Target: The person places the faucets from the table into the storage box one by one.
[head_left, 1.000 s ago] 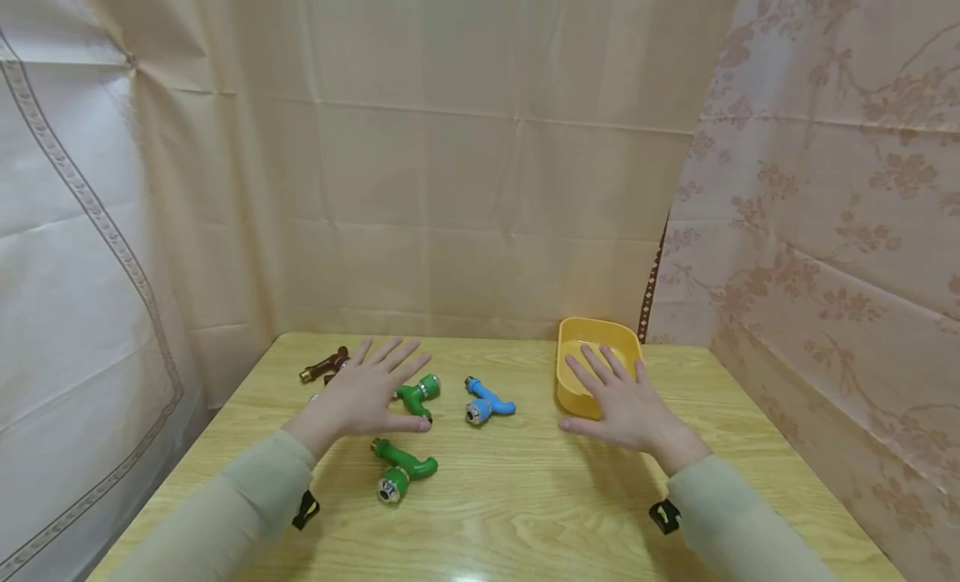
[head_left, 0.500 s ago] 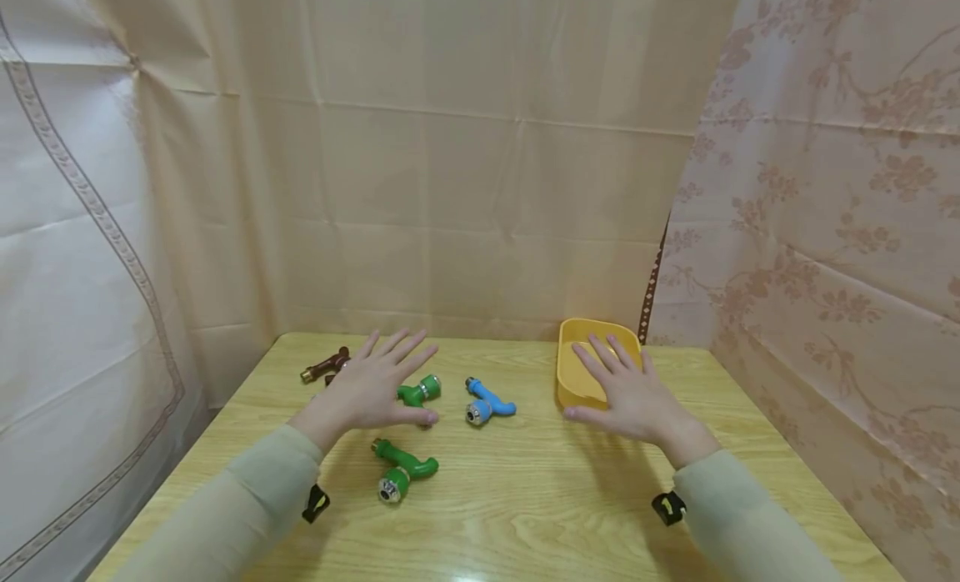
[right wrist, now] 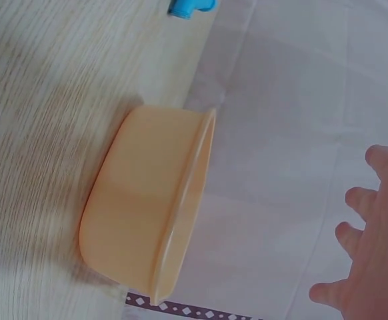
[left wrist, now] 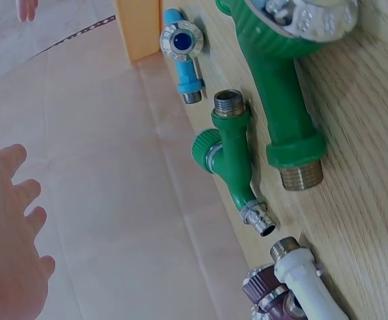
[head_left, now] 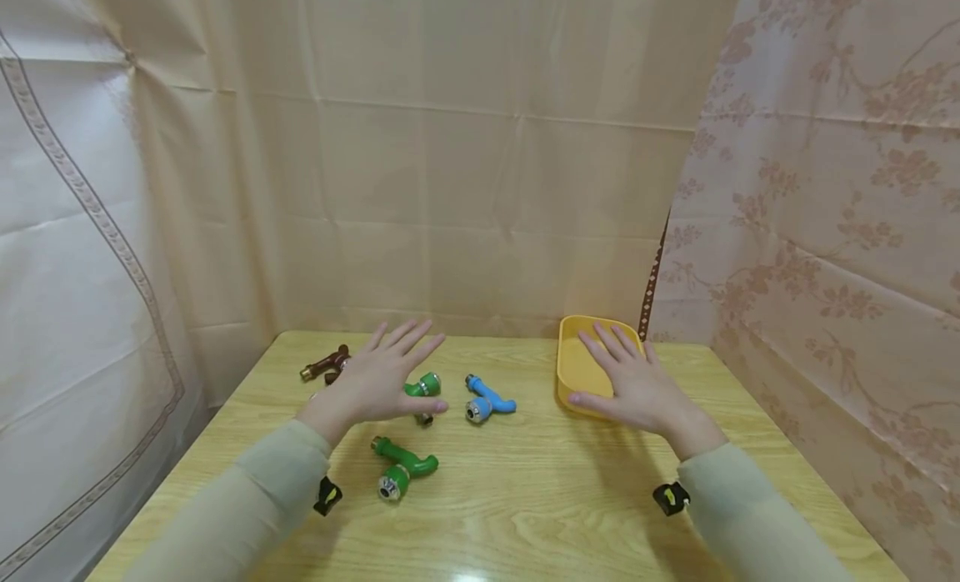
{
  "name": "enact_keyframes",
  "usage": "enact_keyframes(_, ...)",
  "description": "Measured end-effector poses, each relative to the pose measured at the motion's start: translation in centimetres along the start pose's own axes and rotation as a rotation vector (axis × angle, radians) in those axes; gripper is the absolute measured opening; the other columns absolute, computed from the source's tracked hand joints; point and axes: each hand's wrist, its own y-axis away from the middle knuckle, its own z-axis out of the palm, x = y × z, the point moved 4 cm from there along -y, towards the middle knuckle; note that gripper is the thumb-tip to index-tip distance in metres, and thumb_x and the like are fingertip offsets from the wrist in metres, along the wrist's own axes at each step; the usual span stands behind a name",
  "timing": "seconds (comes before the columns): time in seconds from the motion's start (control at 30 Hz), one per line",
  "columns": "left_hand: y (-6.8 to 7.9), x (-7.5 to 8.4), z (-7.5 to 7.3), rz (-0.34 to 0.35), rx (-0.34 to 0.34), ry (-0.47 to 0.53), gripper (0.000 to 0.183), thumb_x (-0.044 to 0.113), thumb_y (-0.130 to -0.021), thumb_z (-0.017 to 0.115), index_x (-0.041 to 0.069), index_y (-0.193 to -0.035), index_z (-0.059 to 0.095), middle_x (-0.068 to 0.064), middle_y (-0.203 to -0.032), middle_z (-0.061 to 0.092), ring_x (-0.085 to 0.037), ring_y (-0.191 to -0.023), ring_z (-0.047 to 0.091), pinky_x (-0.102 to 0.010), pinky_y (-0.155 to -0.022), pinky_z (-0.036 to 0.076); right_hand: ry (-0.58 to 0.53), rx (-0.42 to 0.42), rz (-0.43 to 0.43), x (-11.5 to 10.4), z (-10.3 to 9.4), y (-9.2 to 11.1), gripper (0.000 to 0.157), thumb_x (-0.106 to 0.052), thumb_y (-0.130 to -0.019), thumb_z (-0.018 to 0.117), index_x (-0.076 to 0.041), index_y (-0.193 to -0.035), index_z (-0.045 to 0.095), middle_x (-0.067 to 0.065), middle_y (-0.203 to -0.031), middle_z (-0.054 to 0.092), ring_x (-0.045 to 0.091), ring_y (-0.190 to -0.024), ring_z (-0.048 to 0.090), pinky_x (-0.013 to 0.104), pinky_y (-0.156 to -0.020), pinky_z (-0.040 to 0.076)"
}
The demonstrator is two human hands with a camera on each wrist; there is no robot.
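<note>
My left hand (head_left: pixel 367 383), fingers spread, hovers above the table and holds nothing. Below it lie a green tap (head_left: pixel 424 385), partly hidden by the hand, and a dark red tap (head_left: pixel 324 365). The left wrist view also shows a white tap (left wrist: pixel 306 280) beside the dark red one. Nearer the front edge lies another green tap (head_left: pixel 403 467). A blue tap (head_left: pixel 487 398) sits between the two hands. My right hand (head_left: pixel 643 390) is likewise spread and raised, in front of a yellow plastic basin (head_left: pixel 567 373), apart from it in the right wrist view (right wrist: pixel 137 193).
The taps and basin stand on a light wood-grain table (head_left: pixel 517 499). A beige cloth (head_left: pixel 480 165) hangs behind it, a flowered cloth (head_left: pixel 847 232) at the right and a white cloth (head_left: pixel 67 232) at the left. A small black device (head_left: pixel 327 497) hangs under each wrist.
Both hands have drifted slightly forward and to the right, still spread. The taps and the basin have stayed where they were.
</note>
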Motion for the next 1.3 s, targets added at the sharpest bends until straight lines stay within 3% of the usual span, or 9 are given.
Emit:
enact_keyframes(0.37, -0.8, 0.3, 0.5, -0.020, 0.007, 0.083, 0.107, 0.091, -0.083, 0.039, 0.028, -0.165, 0.014, 0.001, -0.170, 0.005, -0.021, -0.155, 0.002, -0.055, -0.121, -0.001, -0.062, 0.008, 0.030, 0.9, -0.1, -0.2, 0.100, -0.074, -0.092, 0.054, -0.024, -0.166, 0.010, 0.009, -0.170, 0.005, 0.038, -0.154, 0.003, 0.075, -0.112, 0.006)
enact_keyframes(0.8, -1.7, 0.9, 1.0, -0.024, 0.051, 0.193, 0.102, 0.085, -0.088, 0.042, 0.025, -0.165, 0.016, -0.001, -0.170, 0.011, -0.026, -0.154, 0.013, -0.055, -0.122, 0.006, -0.146, 0.057, 0.033, 1.8, -0.6, -0.3, 0.093, -0.064, -0.098, 0.055, -0.017, -0.165, 0.012, 0.017, -0.169, 0.010, 0.043, -0.152, 0.010, 0.068, -0.116, 0.013)
enact_keyframes(1.0, -2.0, 1.0, 1.3, -0.057, 0.068, 0.291, 0.099, 0.084, -0.088, 0.043, 0.027, -0.165, 0.017, 0.000, -0.169, 0.014, -0.033, -0.152, 0.020, -0.058, -0.120, 0.014, -0.238, 0.063, 0.058, 2.4, -0.4, -0.5, 0.089, -0.059, -0.100, 0.054, -0.018, -0.166, 0.010, 0.014, -0.169, 0.010, 0.043, -0.152, 0.010, 0.068, -0.115, 0.013)
enact_keyframes(1.3, -2.8, 1.4, 2.0, -0.086, 0.084, 0.401, 0.095, 0.079, -0.091, 0.048, 0.027, -0.164, 0.019, 0.003, -0.169, 0.016, -0.032, -0.152, 0.021, -0.059, -0.118, 0.020, -0.321, 0.077, 0.100, 3.1, -0.2, -0.6, 0.086, -0.057, -0.102, 0.052, -0.016, -0.165, 0.010, 0.013, -0.169, 0.007, 0.043, -0.152, 0.010, 0.070, -0.114, 0.013)
